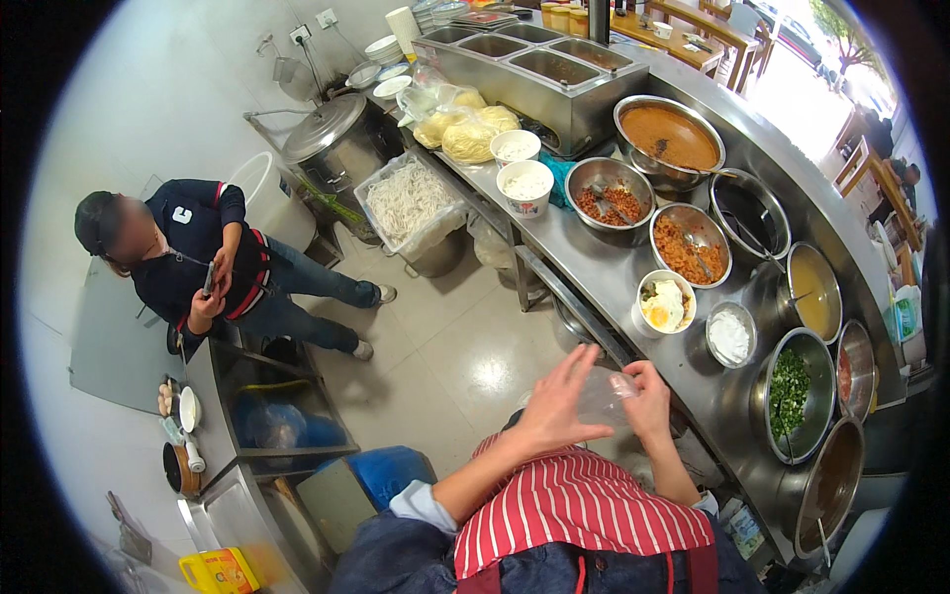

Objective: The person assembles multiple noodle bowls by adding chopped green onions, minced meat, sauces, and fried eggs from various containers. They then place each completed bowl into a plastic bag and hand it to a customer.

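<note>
In front of my striped apron, my right hand (pixel 648 404) grips a clear, rounded plastic lid (pixel 597 398) by its edge. Beside the lid is my left hand (pixel 559 404), its fingers spread; whether they touch the plastic is hard to see. On the steel counter just beyond stands a white paper bowl (pixel 658 315) without a cover, holding a fried egg and orange-brown bits. A small steel bowl of white paste (pixel 730 335) sits to its right. Further left along the counter are two white paper tubs (pixel 524 185) with white contents.
Steel bowls of toppings line the counter (pixel 614 252), among them chopped greens (pixel 790 388) and brown sauce (pixel 669 137). Bagged noodles (pixel 473 134) lie farther back. At left a person (pixel 188 257) stands holding a phone. A noodle-filled tub (pixel 408 203) and large pot (pixel 332 129) stand beyond.
</note>
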Motion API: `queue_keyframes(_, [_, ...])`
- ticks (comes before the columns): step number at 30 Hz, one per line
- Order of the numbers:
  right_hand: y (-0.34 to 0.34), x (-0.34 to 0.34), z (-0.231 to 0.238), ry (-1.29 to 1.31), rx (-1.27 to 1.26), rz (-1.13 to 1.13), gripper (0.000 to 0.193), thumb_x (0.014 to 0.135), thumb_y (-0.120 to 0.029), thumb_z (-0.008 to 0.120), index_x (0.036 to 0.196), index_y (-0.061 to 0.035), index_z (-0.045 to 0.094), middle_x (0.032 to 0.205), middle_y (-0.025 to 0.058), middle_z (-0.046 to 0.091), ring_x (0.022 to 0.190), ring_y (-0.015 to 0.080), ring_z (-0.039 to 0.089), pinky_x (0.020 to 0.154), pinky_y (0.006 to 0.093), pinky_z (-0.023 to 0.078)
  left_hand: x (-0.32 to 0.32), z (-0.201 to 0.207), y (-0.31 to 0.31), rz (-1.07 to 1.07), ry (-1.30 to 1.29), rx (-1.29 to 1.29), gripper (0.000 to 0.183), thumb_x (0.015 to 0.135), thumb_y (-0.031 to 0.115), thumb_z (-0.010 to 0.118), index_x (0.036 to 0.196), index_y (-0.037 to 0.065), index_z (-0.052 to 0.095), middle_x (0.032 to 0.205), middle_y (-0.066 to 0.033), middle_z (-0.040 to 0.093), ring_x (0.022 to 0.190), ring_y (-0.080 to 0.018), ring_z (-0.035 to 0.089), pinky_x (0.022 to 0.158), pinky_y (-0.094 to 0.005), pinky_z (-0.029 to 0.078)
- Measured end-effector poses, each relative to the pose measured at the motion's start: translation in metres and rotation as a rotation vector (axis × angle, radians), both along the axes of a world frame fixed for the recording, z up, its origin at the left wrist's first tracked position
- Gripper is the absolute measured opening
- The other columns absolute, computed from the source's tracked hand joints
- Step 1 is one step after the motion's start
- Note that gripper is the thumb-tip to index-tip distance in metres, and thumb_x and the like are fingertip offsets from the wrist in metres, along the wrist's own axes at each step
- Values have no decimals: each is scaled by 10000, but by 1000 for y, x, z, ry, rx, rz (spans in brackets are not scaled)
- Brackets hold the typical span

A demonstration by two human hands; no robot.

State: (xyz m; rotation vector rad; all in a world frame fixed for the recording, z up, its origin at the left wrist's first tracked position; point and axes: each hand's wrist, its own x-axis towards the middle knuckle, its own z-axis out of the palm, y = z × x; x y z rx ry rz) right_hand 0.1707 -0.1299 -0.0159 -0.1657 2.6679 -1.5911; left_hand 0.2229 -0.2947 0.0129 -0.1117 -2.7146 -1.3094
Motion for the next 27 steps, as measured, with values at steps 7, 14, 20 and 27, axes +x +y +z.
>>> queue_keyframes(7, [19,7,-4,175,359,122,480,621,-279,776,979,-57,547,603,76,489,563,240,524,531,354,424,1,-18,-3,135,-181,-142,539,650,50,653,1168,77,504,1095,-145,512,1007,-335,519,833,-395,449])
queue_keyframes(14, [42,13,-27,-229,404,265,609,614,-336,768,1090,-31,542,867,130,594,854,283,580,732,373,469,-13,-42,7,178,106,-243,383,630,-40,610,993,84,597,967,-112,532,901,-292,540,758,-366,473])
queue_keyframes(20, [60,-27,-42,-551,-128,-36,829,657,-337,757,1323,-30,369,1134,159,531,948,224,570,781,337,478,-52,-64,-25,106,-104,110,245,622,-48,551,847,24,613,843,-112,565,747,-247,562,659,-327,468])
queue_keyframes(27, [48,-101,-58,-621,-680,-420,575,878,-203,497,1363,-11,253,1234,148,453,999,244,541,828,345,485,-128,-73,-99,323,-478,381,299,780,64,491,1068,39,569,756,-45,572,630,-95,524,504,-233,410])
